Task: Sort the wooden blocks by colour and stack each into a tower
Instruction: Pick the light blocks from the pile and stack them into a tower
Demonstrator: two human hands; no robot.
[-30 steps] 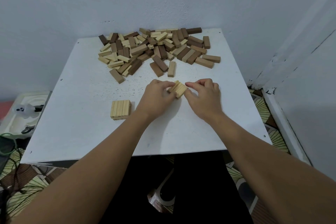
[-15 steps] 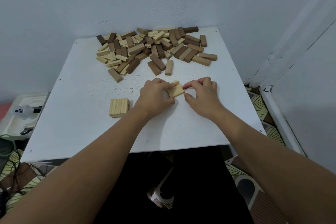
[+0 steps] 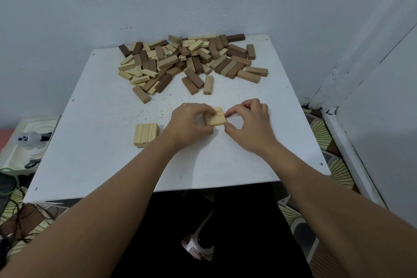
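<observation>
A: Pale rectangular wooden blocks [image 3: 215,116], a small bundle of them side by side, are held low over the middle of the white square table [image 3: 94,142]. The bundle is gripped from one side by the left hand [image 3: 189,123], fingers curled round it, and pinched at its other edge by the right hand [image 3: 248,124].

B: What has been altered in the last second?

A: The bundle has been turned from a skewed angle to lie nearly square to the table edge, and its blocks have been pressed flush. It may be judged that a layer is being squared up before being set down.

B: And the started tower?

A: A low stack of pale ribbed blocks [image 3: 146,135] is seen well to the left of the hands, apart from them. The mixed heap of pale, tan and dark brown blocks [image 3: 187,61] is left unsorted at the far edge, so the task is judged to be at an early stage.

B: Is room left for moving?

A: Bare table is seen between bundle and stack, and toward the near edge. A lone tan block [image 3: 208,84] lies just beyond the hands. The wall is close on the right.
</observation>
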